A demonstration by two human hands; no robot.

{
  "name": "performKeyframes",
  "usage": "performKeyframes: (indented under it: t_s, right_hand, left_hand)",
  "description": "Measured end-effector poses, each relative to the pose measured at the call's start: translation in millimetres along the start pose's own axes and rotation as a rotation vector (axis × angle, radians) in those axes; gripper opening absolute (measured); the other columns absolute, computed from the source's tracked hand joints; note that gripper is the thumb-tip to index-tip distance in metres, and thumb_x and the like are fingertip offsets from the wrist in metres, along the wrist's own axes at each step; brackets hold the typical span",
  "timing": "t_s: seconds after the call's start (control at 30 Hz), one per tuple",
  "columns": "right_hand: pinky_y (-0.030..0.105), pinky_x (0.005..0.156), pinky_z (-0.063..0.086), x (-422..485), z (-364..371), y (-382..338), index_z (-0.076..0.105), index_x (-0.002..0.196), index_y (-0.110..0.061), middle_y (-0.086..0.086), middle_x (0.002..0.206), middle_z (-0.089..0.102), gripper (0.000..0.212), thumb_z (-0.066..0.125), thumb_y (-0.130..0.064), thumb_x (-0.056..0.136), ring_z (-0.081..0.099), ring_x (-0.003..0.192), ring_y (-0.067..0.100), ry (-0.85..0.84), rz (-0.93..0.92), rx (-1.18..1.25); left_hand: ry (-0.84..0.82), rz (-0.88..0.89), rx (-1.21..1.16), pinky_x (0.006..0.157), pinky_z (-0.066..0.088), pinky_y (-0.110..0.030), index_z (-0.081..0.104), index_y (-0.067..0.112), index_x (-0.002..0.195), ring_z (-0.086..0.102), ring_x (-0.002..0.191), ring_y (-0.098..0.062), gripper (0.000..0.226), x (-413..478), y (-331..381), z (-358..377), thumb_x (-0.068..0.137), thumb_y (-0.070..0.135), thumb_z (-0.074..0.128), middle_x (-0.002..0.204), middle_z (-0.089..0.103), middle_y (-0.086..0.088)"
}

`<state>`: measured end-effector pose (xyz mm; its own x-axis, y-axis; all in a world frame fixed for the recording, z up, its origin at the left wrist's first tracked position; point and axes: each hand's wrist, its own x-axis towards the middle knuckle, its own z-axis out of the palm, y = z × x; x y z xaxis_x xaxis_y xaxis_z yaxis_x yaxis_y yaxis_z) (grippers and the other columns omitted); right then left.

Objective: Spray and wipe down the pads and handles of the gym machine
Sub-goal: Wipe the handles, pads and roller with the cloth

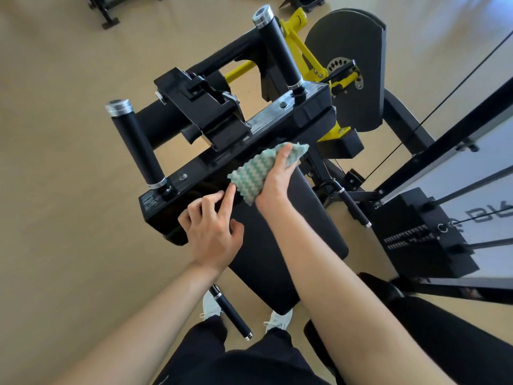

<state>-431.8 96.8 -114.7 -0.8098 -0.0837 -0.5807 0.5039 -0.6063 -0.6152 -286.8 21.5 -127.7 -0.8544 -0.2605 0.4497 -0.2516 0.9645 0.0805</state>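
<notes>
where the cloth lies: the green-and-white zigzag cloth (258, 172) is bunched against the top edge of the long black pad (291, 223), just below the black crossbar (222, 159) of the machine.
right hand: the right hand (276, 180) holds the cloth, fingers curled over it and pressing it to the pad's edge.
left hand: the left hand (212, 229) holds nothing; its forefinger is straight with the tip at the cloth's lower corner, and the other fingers are loosely bent on the crossbar's near edge.
handles: the near upright handle (137, 145) and the far upright handle (279, 52) stand on the crossbar, both apart from the hands; a short handle (231, 315) juts out below the pad near the white shoes (279, 320).
around: a yellow lever (301, 48) behind the far handle, a weight stack (416, 240) to the right, a tan floor (55, 176).
</notes>
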Motion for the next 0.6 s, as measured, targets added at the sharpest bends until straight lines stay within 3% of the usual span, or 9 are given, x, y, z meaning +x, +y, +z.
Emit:
performKeyframes:
  t_s: [0.1, 0.17, 0.23, 0.33, 0.47, 0.6]
  right_hand:
    - [0.040, 0.086, 0.061, -18.8, -1.0, 27.8, 0.036, 0.137, -0.041, -0.001, 0.120, 0.062, 0.043, 0.052, -0.058, 0.100, 0.068, 0.105, 0.019, -0.030, -0.007, -0.025]
    - [0.031, 0.076, 0.060, -27.6, -3.3, 41.7, 0.035, 0.145, -0.036, -0.001, 0.117, 0.063, 0.050, 0.054, -0.053, 0.102, 0.068, 0.097, 0.014, -0.040, -0.006, -0.059]
    - [0.028, 0.072, 0.059, -29.3, -3.9, 45.5, 0.027, 0.153, -0.041, -0.002, 0.119, 0.063, 0.060, 0.056, -0.051, 0.102, 0.068, 0.096, 0.012, -0.024, -0.029, -0.106]
    - [0.033, 0.075, 0.059, -22.8, 0.5, 28.0, 0.002, 0.157, -0.055, -0.002, 0.131, 0.059, 0.080, 0.058, -0.053, 0.100, 0.068, 0.107, 0.018, 0.031, -0.072, -0.147]
    - [0.033, 0.072, 0.057, -11.0, 4.6, 3.7, -0.006, 0.156, -0.058, -0.004, 0.141, 0.053, 0.084, 0.057, -0.056, 0.100, 0.066, 0.101, 0.012, 0.121, -0.165, -0.191]
    - [0.046, 0.097, 0.055, -13.9, 10.4, 8.0, -0.004, 0.154, -0.063, -0.009, 0.148, 0.048, 0.077, 0.052, -0.058, 0.101, 0.062, 0.114, 0.013, 0.156, -0.292, -0.252]
  left_hand:
    - [-0.024, 0.016, -0.024, 0.089, 0.033, -0.045, 0.058, 0.019, 0.145, 0.043, 0.113, -0.028, 0.071, -0.9, -2.5, -3.5, 0.075, 0.018, 0.070, 0.123, 0.061, -0.005]
    - [-0.025, 0.031, -0.041, 0.090, 0.034, -0.043, 0.057, 0.017, 0.146, 0.044, 0.113, -0.027, 0.070, -2.9, -5.6, -6.4, 0.077, 0.019, 0.069, 0.126, 0.061, -0.006]
    - [-0.021, 0.059, -0.048, 0.090, 0.035, -0.041, 0.058, 0.015, 0.145, 0.045, 0.111, -0.026, 0.069, -6.8, -10.8, -9.3, 0.077, 0.018, 0.070, 0.129, 0.063, -0.005]
    - [-0.034, 0.094, -0.069, 0.088, 0.036, -0.039, 0.059, 0.014, 0.144, 0.047, 0.110, -0.025, 0.069, -10.0, -16.9, -13.5, 0.076, 0.013, 0.070, 0.132, 0.063, -0.003]
    - [-0.030, 0.087, -0.107, 0.087, 0.038, -0.039, 0.061, 0.014, 0.142, 0.049, 0.109, -0.023, 0.066, -9.0, -17.9, -17.0, 0.076, 0.012, 0.068, 0.133, 0.064, -0.002]
    - [-0.050, 0.100, -0.154, 0.091, 0.039, -0.037, 0.059, 0.012, 0.143, 0.051, 0.112, -0.022, 0.067, -10.1, -20.3, -20.5, 0.077, 0.011, 0.067, 0.138, 0.063, -0.002]
